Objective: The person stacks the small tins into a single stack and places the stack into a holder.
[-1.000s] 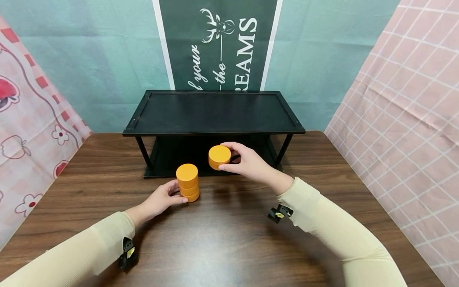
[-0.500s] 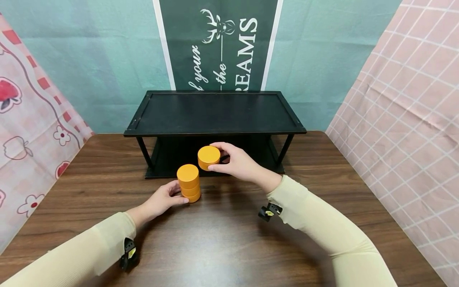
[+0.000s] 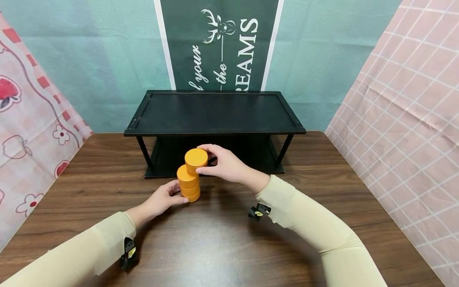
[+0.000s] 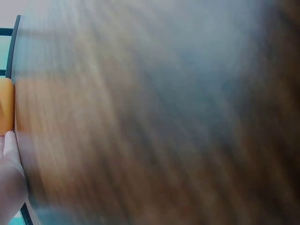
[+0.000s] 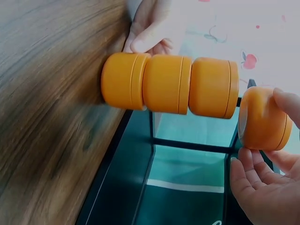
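“your”, “the”, “REAMS” printed on banner, orange cylinder pinched by right hand, just above stack of three, its base held by left hand

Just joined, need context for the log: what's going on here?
A person is handling round orange containers at a wooden table. Their left hand holds a stack of three near its base. Their right hand grips a fourth container by its sides, just above the stack and offset toward the person's right, so it isn't lined up yet. A black shelf stands behind.
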Action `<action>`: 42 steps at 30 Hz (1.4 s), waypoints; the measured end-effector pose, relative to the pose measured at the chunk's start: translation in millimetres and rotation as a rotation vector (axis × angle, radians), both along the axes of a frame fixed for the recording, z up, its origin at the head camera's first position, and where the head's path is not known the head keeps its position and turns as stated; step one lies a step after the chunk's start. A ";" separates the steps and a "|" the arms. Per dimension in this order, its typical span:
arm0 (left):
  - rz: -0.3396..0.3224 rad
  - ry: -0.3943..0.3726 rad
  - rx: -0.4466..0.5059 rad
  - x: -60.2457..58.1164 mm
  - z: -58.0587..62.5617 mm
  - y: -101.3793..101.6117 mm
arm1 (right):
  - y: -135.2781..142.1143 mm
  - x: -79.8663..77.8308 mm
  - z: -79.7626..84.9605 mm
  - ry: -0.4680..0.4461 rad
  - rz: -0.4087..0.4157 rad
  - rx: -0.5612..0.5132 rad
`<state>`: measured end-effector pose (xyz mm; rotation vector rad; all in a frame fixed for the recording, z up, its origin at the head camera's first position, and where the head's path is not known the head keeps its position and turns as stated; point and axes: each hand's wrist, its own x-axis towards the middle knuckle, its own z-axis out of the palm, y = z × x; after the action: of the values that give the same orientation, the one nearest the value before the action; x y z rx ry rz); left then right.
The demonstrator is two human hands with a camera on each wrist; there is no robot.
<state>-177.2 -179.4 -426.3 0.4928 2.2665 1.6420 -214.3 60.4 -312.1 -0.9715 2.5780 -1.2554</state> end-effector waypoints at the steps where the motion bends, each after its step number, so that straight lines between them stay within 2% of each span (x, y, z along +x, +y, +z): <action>1: -0.002 0.001 0.001 -0.1 0.1 0.3 | -1.5 0.0 -0.3 0.001 0.001 -0.001; 19: -0.005 0.013 0.025 -0.2 -0.3 1.2 | -19.4 4.0 -2.9 0.008 0.052 0.038; 35: -0.007 0.034 0.019 -0.2 -0.2 1.7 | -20.2 7.2 -4.1 0.028 0.065 0.047; 42: -0.007 0.031 0.013 -0.2 0.4 1.9 | -15.0 5.5 -12.7 -0.042 0.059 0.083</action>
<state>-177.4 -177.5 -425.9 0.5318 2.2751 1.6575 -208.8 45.3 -324.7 -0.9870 2.5283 -1.1327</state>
